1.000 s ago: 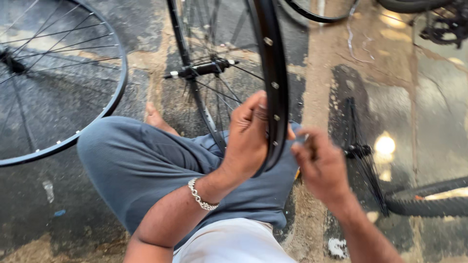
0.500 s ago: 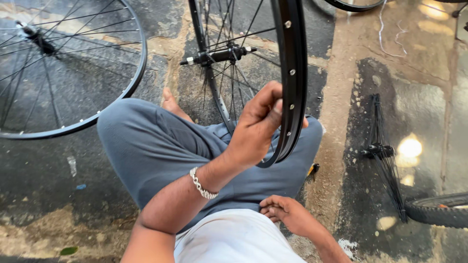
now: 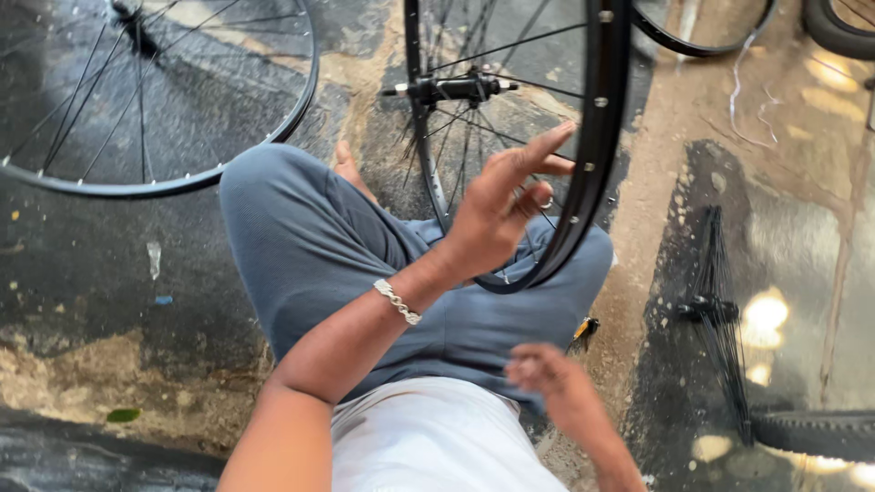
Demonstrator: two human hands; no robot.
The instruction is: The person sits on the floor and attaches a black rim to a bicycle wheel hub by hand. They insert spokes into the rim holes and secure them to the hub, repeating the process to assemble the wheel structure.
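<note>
- The concrete floor [image 3: 91, 301], wet and patchy, fills the view.
- A spoked wheel [image 3: 182, 178] lies flat on it at ten o'clock from the person's lap.
- The person's crossed legs in grey-blue trousers [image 3: 319, 255] sit at centre.
- A black bicycle rim [image 3: 597, 164] with spokes and hub [image 3: 451, 88] stands upright at twelve o'clock, its lower edge resting on the lap.
- A tyred wheel [image 3: 811, 433] lies at four o'clock, well apart.
- The left hand [image 3: 497, 214], with a silver bracelet [image 3: 397, 302] on the wrist, is spread, fingers stretched against the spokes just inside the rim.
- The right hand [image 3: 547, 378], blurred at five o'clock, hangs low near the lap; I cannot tell whether it grips anything.
</note>
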